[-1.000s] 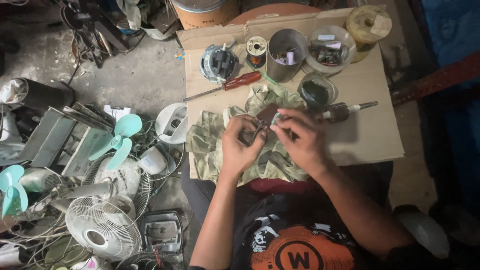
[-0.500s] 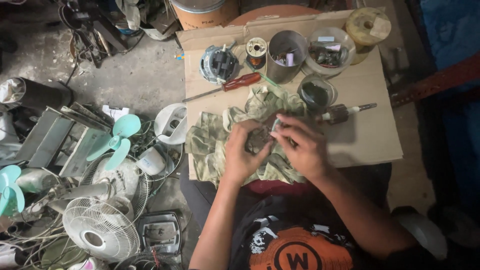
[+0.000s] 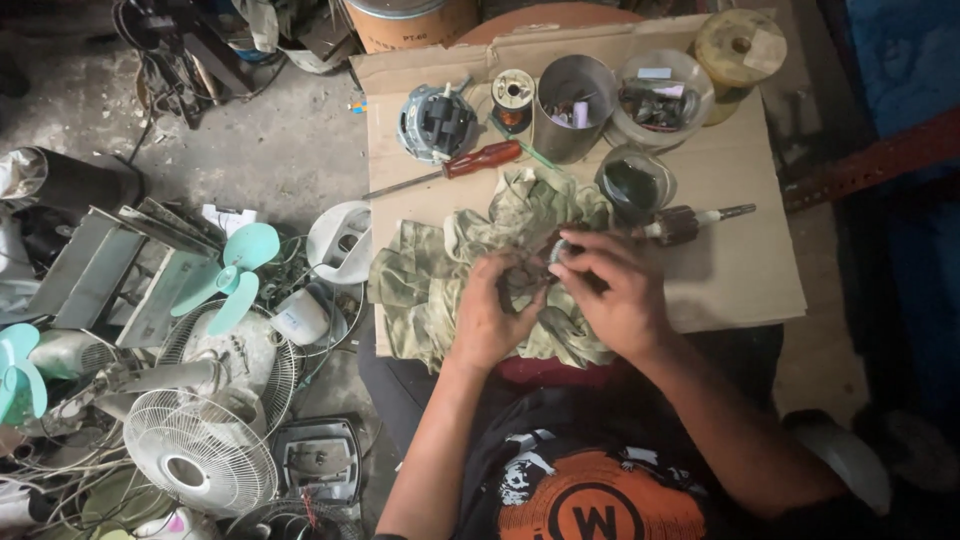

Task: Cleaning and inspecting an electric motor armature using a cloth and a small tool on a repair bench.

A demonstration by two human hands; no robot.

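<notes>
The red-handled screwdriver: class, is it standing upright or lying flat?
Lying flat: the red-handled screwdriver rests lengthwise on the cardboard sheet.

Both hands meet over a crumpled green camouflage cloth (image 3: 430,285) spread on a brown cardboard sheet (image 3: 740,270). The left hand (image 3: 490,315) and right hand (image 3: 615,290) pinch a small dark part (image 3: 545,265), too hidden to identify. A red-handled screwdriver (image 3: 470,165) lies just beyond the cloth, near a grey metal can (image 3: 575,95).

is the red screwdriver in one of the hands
No, the screwdriver lies on the cardboard, apart from both hands.
</notes>
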